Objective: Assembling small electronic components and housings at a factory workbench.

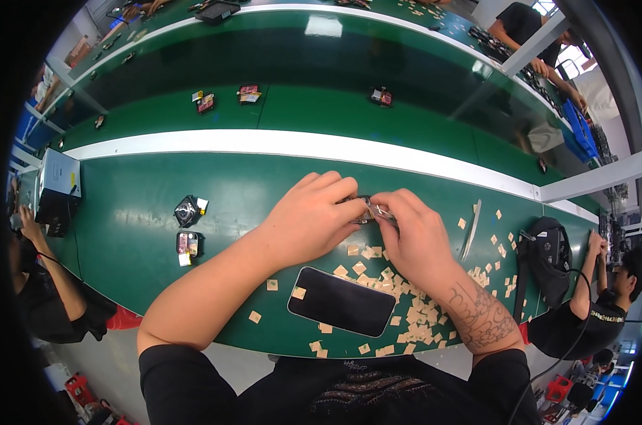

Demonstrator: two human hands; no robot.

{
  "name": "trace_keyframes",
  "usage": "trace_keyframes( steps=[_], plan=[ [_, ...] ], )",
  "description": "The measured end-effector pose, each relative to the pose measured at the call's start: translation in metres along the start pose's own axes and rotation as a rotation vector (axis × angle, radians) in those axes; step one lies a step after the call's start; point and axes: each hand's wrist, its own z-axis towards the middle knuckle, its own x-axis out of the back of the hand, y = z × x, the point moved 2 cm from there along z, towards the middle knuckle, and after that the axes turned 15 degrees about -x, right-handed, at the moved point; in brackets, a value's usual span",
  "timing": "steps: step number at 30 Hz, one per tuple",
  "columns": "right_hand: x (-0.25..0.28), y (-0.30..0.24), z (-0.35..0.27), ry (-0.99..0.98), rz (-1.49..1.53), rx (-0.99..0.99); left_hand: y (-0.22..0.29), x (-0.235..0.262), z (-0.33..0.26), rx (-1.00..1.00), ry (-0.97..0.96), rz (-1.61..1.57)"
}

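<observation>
In front of my chest, both hands meet over a small dark device, mostly covered by fingers. My left hand is closed round its left side. My right hand pinches at its right edge, where a thin shiny piece shows; I cannot make out what that is. Below the hands, a phone with a dark screen lies on the green table, one tan square on its corner. Many small tan square pads are scattered around and under my right forearm. Left of my left arm lie two small electronic units, one with a reddish circuit board.
A thin pale strip lies right of my right hand; a black bag is farther right. A metal box stands at the left. Beyond the white rail, a green belt carries several units. Co-workers sit at both sides.
</observation>
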Motion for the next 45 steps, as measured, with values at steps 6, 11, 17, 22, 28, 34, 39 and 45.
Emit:
trace_keyframes(
  steps=[6, 11, 17, 22, 28, 34, 39, 45],
  plan=[
    [0.001, 0.006, 0.004, 0.020, 0.108, -0.059, 0.001, 0.000, 0.002, 0.011, -0.009, -0.003],
    [0.004, 0.002, 0.005, -0.013, 0.135, -0.130, 0.001, 0.001, 0.001, 0.001, 0.008, -0.014],
    [0.004, 0.008, 0.005, -0.051, 0.109, -0.157, 0.000, 0.001, 0.000, 0.023, -0.030, -0.035],
    [0.005, 0.006, 0.004, -0.100, 0.093, -0.159, 0.001, 0.002, 0.000, 0.009, -0.022, -0.023],
    [0.001, 0.003, 0.004, -0.078, 0.156, -0.137, 0.003, 0.001, 0.002, -0.015, -0.021, 0.001],
    [-0.008, 0.003, 0.002, -0.084, 0.191, -0.138, 0.005, 0.003, 0.002, 0.004, -0.035, -0.005],
    [-0.010, 0.009, 0.003, -0.083, 0.226, -0.134, 0.006, 0.004, 0.004, 0.007, -0.016, -0.017],
    [-0.006, 0.010, 0.005, -0.097, 0.247, -0.173, 0.007, 0.003, 0.005, 0.021, -0.016, -0.021]
  ],
)
